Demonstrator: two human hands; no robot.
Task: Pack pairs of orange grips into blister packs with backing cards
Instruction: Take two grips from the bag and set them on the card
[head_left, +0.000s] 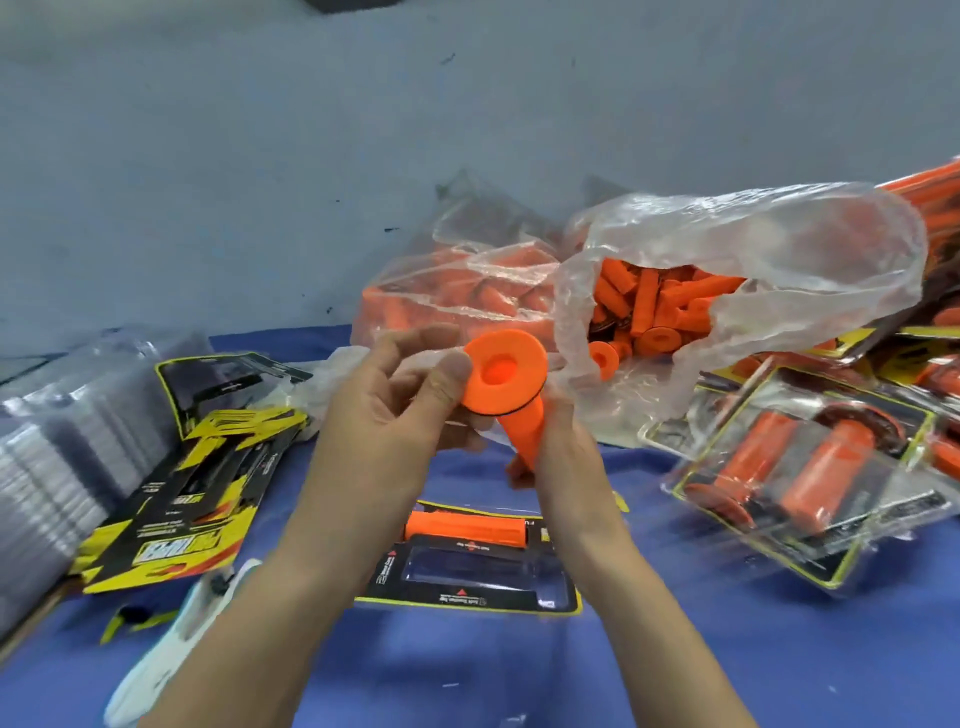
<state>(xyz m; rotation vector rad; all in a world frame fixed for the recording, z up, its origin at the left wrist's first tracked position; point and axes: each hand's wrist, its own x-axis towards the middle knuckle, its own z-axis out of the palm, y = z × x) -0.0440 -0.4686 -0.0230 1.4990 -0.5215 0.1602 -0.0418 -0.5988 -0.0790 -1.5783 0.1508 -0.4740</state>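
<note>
Blue surface (779, 649) carries a blister pack (467, 590) with one grip (465, 527) seated; just above, the right hand (566, 447) wraps the barrel of a second grip (511, 376) and the left hand (384, 410) pinches its flange. Likely light, soft rubber: hold the barrel, steer by the flange.

Matt and glossy surfaces
The orange grip (504, 371) is finished matt; the bag (779, 244) is made of crinkled clear film.
</note>
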